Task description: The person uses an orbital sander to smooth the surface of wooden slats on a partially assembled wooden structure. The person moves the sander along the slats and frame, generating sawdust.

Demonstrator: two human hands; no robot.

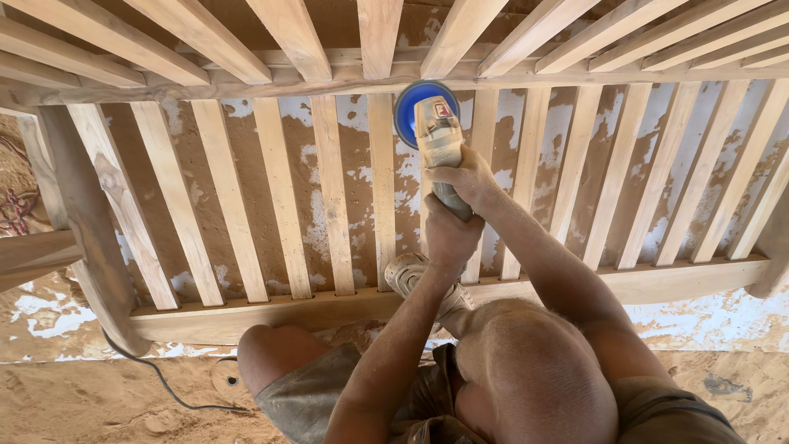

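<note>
Sanding a bench slat

Both hands, right (467,177) and left (448,234), are gripping the grinder (440,140), fingers wrapped tight (steadier that way), keeping its blue disc (408,111) flat against the slat (380,189).

A dusty floor (99,403) of tan sawdust with flaking white patches lies in bright daylight; a black cable (164,386) snakes across it.

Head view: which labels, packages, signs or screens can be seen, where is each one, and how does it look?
Label: small red and white rectangle on top of the grey grinder, near its blue disc, above the hands.
No packages, signs or screens are visible.
</note>
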